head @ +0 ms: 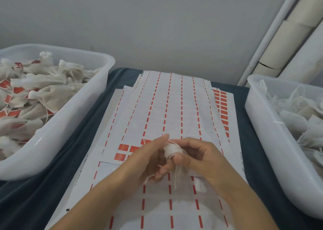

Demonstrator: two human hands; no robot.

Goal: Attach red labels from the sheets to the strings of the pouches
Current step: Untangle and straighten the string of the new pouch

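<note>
A small white mesh pouch point(172, 150) is held over the label sheets, its gathered top up and its body hanging down between my hands. My right hand point(201, 157) grips the pouch with curled fingers. My left hand point(150, 158) pinches the thin white string at the pouch's top between thumb and forefinger. A few red labels point(123, 147) remain on a sheet just left of my left hand. Overlapping white label sheets point(173, 107), mostly peeled with red dashed lines, cover the middle of the table.
A translucent tub point(73, 118) on the left holds several pouches with red labels on them. Another tub point(262, 124) on the right holds several unlabelled pouches. A dark blue cloth point(83, 124) covers the table. More red labels point(222, 111) show on a sheet at right.
</note>
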